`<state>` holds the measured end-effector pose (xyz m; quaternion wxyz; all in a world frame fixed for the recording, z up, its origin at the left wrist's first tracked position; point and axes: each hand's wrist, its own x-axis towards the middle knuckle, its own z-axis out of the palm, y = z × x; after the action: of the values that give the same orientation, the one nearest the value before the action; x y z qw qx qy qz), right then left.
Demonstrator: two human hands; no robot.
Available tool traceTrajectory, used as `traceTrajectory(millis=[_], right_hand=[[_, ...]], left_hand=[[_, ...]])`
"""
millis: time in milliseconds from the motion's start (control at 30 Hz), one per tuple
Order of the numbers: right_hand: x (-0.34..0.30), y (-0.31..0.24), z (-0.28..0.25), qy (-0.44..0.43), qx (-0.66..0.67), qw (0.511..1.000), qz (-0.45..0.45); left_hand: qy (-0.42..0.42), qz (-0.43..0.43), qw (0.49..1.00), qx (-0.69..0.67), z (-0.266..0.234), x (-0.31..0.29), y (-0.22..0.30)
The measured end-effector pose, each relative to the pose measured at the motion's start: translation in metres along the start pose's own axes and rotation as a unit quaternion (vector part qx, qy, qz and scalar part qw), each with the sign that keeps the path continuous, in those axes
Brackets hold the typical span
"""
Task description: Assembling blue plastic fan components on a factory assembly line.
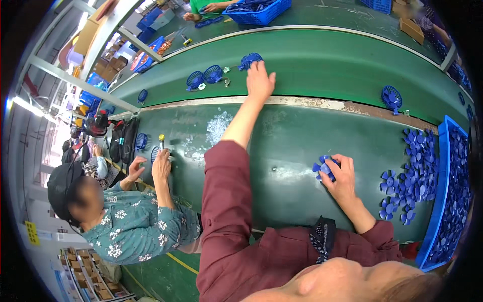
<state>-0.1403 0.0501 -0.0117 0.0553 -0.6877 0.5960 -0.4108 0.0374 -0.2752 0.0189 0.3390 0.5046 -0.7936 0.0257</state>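
Note:
My left hand (259,83) reaches far forward over the green belt. Its fingertips rest at the edge of a blue fan cage (250,60), while the thumb stands apart from it. My right hand (343,177), down on the dark green worktable, has a blue fan blade (324,168) between thumb and fingers; part of the blade is covered by the fingers. Two more blue fan cages, one (194,80) and another (213,74), lie on the belt to the left, with small pale parts beside them. Another cage (391,97) sits at the belt's near edge on the right.
Loose blue blades (415,168) lie in a pile at the right, beside a blue crate (435,221) full of them. Small clear pieces (218,126) are scattered left of centre. At the left, a co-worker in a flowered shirt (146,226) handles a tool over the worktable.

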Motion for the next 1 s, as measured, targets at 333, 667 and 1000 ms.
traceTrajectory(millis=[333,667,1000], right_hand=[[0.011,0.004,-0.001,-0.038,0.038,0.998,0.033],[0.002,0.005,-0.005,-0.034,0.047,0.998,0.024],[0.016,0.021,-0.041,-0.02,0.096,0.993,0.065]], left_hand=[[-0.109,-0.111,0.977,0.144,0.057,0.071,-0.088],[-0.143,-0.265,0.777,-0.553,-0.001,0.033,0.022],[-0.22,-0.302,0.448,-0.812,-0.07,-0.115,0.096]])
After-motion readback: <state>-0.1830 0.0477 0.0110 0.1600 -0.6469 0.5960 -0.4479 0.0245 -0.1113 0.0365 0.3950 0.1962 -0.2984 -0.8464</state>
